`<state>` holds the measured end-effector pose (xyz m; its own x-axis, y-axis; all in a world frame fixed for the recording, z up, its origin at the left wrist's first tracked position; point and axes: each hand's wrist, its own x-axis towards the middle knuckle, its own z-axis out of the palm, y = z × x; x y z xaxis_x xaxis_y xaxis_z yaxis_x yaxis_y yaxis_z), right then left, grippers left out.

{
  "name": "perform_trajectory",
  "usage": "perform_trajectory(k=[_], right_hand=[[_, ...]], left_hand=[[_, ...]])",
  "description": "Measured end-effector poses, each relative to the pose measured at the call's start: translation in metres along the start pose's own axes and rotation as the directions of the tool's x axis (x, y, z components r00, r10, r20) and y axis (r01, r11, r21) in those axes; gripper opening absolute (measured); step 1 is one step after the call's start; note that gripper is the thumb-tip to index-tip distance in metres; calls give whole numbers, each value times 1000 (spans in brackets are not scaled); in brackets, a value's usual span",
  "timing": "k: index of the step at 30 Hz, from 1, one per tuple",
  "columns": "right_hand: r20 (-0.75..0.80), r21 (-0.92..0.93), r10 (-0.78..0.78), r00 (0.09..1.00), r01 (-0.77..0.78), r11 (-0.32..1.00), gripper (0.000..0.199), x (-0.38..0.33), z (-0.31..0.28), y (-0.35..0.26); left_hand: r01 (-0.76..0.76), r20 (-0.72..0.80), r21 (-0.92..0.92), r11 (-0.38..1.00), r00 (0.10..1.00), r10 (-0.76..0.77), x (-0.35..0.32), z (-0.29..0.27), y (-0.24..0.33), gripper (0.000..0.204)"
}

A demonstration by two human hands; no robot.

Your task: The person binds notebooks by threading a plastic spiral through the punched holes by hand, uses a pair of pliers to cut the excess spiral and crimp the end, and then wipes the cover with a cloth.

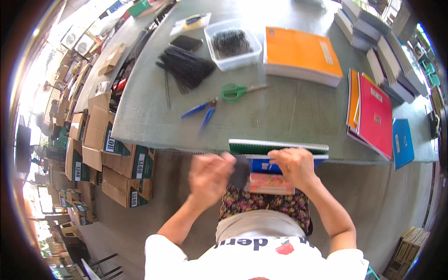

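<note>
At the table's near edge my right hand [296, 166] is closed on the upper edge of a blue notebook [261, 165]. Directly behind it stands a green notebook [280, 148] with a row of punched holes along its pale edge. My left hand [207, 178] is blurred, its fingers curled at the left end of the notebooks. A thin black spiral coil [179, 152] runs leftward from those fingers. Between my hands hangs a dark, blurred piece [240, 171] that I cannot make out. Below the blue notebook, a pink patterned item [270, 183] rests by my lap.
Blue-handled pliers [203, 112], green scissors [234, 92], a pile of black coils [186, 70] and a clear tub [233, 44] lie ahead. An orange notebook stack [301, 53] stands beyond; red notebooks [373, 114] sit right. Cardboard boxes [126, 172] fill the left floor.
</note>
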<state>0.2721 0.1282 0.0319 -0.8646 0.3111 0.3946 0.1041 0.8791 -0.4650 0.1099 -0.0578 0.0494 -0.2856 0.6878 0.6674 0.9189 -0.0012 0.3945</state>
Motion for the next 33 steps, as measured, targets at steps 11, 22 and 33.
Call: perform_trajectory(k=[11,22,33], right_hand=[[-2,29,47,999,-47,998,10,9,2,-5],[-59,29,96,994,-95,995,13,8,4,-2],[94,-23,101,990,-100,995,27,3,-6,-4]], left_hand=[[113,-151,-63,992,981,-121,16,-5,0,40],[253,293,-90,963,931,-217,7,15,4,38],[22,-246,166,986,969,20,57,12,18,36]])
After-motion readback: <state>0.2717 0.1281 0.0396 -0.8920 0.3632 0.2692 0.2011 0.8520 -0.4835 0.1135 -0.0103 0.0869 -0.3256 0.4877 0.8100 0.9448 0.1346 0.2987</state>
